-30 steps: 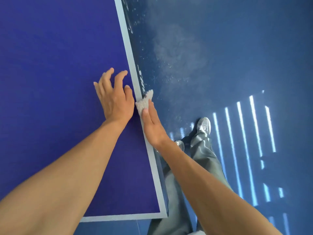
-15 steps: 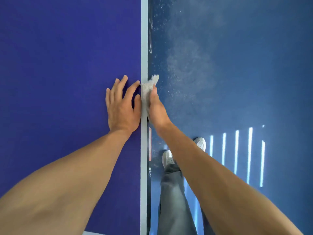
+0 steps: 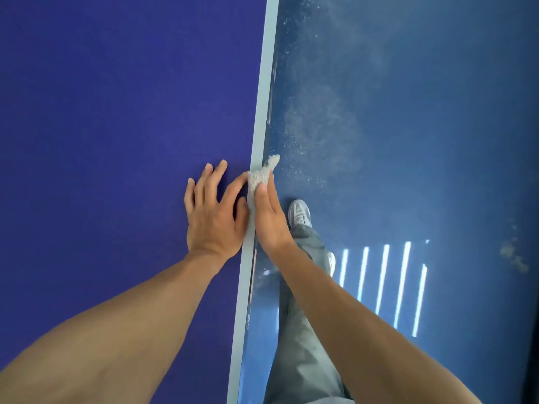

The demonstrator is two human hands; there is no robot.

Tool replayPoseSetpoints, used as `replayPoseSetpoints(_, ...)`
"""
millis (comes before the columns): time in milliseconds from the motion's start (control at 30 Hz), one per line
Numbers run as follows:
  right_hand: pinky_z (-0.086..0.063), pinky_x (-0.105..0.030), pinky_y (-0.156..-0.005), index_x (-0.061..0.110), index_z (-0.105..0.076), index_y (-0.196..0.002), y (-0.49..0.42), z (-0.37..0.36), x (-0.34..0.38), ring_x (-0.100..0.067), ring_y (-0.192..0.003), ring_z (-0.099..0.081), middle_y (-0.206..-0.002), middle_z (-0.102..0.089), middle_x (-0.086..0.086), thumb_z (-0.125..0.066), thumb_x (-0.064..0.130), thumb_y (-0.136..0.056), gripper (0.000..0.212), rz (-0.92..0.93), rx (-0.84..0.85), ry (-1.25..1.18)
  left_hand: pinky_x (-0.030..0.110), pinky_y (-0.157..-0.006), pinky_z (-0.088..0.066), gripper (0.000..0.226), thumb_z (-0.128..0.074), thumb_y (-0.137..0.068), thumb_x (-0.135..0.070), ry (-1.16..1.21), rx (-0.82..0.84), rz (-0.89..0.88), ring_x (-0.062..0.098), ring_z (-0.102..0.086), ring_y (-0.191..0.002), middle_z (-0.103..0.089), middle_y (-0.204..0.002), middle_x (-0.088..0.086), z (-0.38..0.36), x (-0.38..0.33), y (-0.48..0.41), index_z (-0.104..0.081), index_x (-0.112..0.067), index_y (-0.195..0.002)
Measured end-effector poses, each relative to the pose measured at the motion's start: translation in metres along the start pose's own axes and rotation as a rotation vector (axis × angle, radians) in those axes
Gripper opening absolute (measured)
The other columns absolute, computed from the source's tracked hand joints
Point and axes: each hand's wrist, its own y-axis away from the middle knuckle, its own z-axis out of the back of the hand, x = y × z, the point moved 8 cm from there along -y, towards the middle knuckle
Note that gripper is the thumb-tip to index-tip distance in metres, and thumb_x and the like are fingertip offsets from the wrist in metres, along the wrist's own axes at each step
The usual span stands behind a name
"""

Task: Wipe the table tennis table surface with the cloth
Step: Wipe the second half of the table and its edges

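Since half a second ago I have stepped on along the side: my grey shoe (image 3: 299,213) now leads, level with my right wrist, and the pale border line (image 3: 264,83) leans across the view where it had run straight up. Both hands have kept the same pairing at the edge.

Left hand (image 3: 214,212): flat on the deep blue table tennis surface (image 3: 116,112), palm down, fingers straight and spread wide, holding nothing. The forefinger tip is at the cloth, touching or just beside it. Judged purpose: a brace for my weight while I lean over, and a guide running alongside the line.

Right hand (image 3: 269,218): over the rim, thumb on top, pinching the small pale-grey woven cloth (image 3: 259,177) against fingers that run down the outer side. How far those fingers curl I cannot tell. The cloth is bunched at the fingertips, straddling the border line and the rim, with a tuft sticking out ahead.

Judged reason for this grip: it drags the cloth along top and side together.

The dark blue floor (image 3: 408,126) beside the rim is flecked with pale dust.
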Motion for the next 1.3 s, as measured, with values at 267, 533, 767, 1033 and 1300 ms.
replayPoseSetpoints(267,-0.014,-0.026,-0.123,0.046,-0.010,-0.164,-0.048,0.001,0.053,0.006,-0.151,-0.019,-0.168,-0.018,0.026,-0.019,0.055,-0.110,0.055,-0.020,-0.158,-0.029,0.053,-0.128,-0.010,0.043,-0.040,-0.103,-0.034,-0.003,0.053,0.022,0.030,-0.025,-0.155,-0.035,-0.164,0.007,-0.003,0.002,-0.003,-0.049,-0.033,-0.145)
replayPoseSetpoints(533,-0.016,-0.016,-0.119,0.046,-0.021,-0.161,-0.047,0.002,0.040,0.015,-0.146,-0.022,-0.158,-0.025,0.038,-0.015,0.061,-0.106,0.057,-0.169,-0.150,-0.020,0.052,-0.128,-0.007,0.045,-0.040,-0.101,-0.036,-0.016,0.104,0.040,0.028,-0.022,-0.156,-0.031,-0.165,0.005,-0.005,0.003,-0.006,-0.046,-0.036,-0.146)
replayPoseSetpoints(767,-0.013,-0.026,-0.124,0.053,-0.014,-0.161,-0.128,0.021,0.122,0.004,-0.154,-0.017,-0.167,-0.019,0.029,-0.013,0.063,-0.107,0.055,0.011,-0.217,-0.004,0.055,-0.126,-0.015,0.039,-0.049,-0.098,-0.031,0.075,0.043,0.059,0.033,-0.036,-0.149,-0.047,-0.156,0.010,0.003,0.001,-0.011,-0.056,-0.032,-0.137)
replayPoseSetpoints(1033,-0.016,-0.028,-0.126,0.067,-0.016,-0.152,-0.080,0.017,0.056,0.024,-0.143,-0.020,-0.153,-0.027,0.049,-0.017,0.074,-0.099,0.054,-0.070,0.039,0.060,0.054,-0.121,-0.024,0.032,-0.062,-0.090,-0.015,0.000,-0.067,0.084,0.034,-0.056,-0.123,-0.058,-0.131,0.012,0.027,-0.001,-0.101,-0.071,-0.029,-0.117)
replayPoseSetpoints(1300,-0.008,-0.034,-0.129,0.040,-0.005,-0.165,-0.221,0.043,0.204,0.005,-0.155,-0.006,-0.171,-0.007,0.022,-0.014,0.064,-0.102,0.068,0.049,-0.085,-0.023,0.056,-0.126,-0.014,0.040,-0.056,-0.098,-0.019,0.094,-0.108,0.103,0.033,-0.040,-0.145,-0.048,-0.149,0.013,0.029,-0.031,-0.301,-0.065,-0.027,-0.135)
